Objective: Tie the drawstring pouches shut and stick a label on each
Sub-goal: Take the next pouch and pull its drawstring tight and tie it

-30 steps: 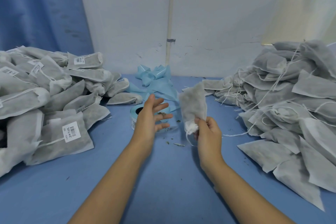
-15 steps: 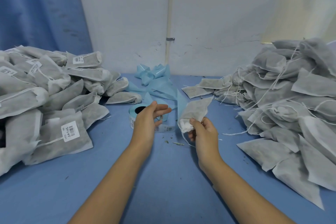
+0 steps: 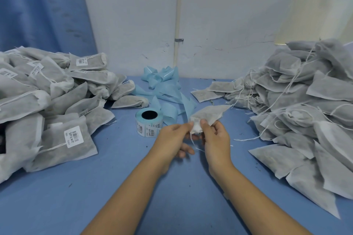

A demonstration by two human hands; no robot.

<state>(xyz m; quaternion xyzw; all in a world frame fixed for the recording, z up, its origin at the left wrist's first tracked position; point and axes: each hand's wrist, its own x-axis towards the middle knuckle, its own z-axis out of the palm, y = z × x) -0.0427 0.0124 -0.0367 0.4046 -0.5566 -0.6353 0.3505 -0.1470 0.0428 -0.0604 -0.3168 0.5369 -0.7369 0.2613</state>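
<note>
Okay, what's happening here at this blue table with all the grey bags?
A person is closing one grey non-woven drawstring pouch: the right hand and left hand both pinch its gathered neck above the blue table, strings dangling. No label shows on it. The roll of barcode labels stands just behind; labelled pouches pile left, unlabelled pouches right.

Grey pouches [image 3: 298,101] with white drawstrings, white barcode-printed label roll [image 3: 149,124], pale blue backing strip [image 3: 166,89], blue table [image 3: 114,177]

Left hand [image 3: 172,137] off roll [image 3: 149,123] — now pinching pouch [image 3: 208,114] neck.
</note>
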